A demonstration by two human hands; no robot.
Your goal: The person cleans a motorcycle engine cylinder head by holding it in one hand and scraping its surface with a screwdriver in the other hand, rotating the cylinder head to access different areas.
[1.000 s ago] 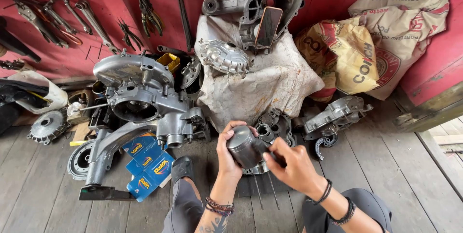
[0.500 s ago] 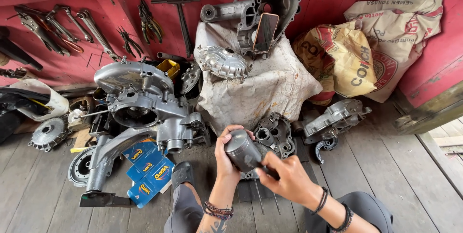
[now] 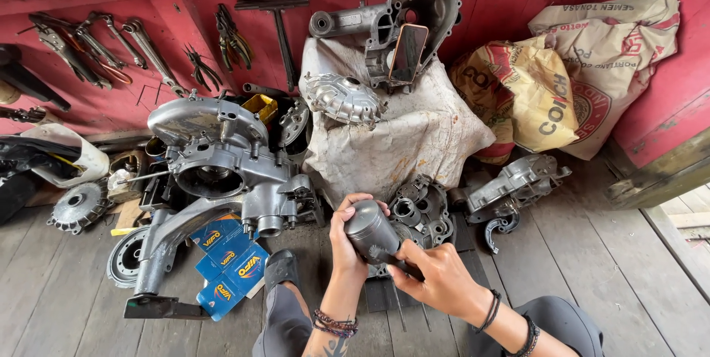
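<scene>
Piston (image 3: 371, 231) has risen slightly since a second ago, tilted crown up-left. Left hand (image 3: 346, 242) grip still wraps it; right hand (image 3: 436, 279) grip pinches its lower end.

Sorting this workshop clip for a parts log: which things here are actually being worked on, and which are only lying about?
In hand:
- grey metal cylinder, gripped by the left hand
- right hand, at the cylinder's lower end

Lying about:
- engine casing
- blue boxes
- hand tools on the red wall
- finned round cover on the white sack
- printed sacks
</scene>
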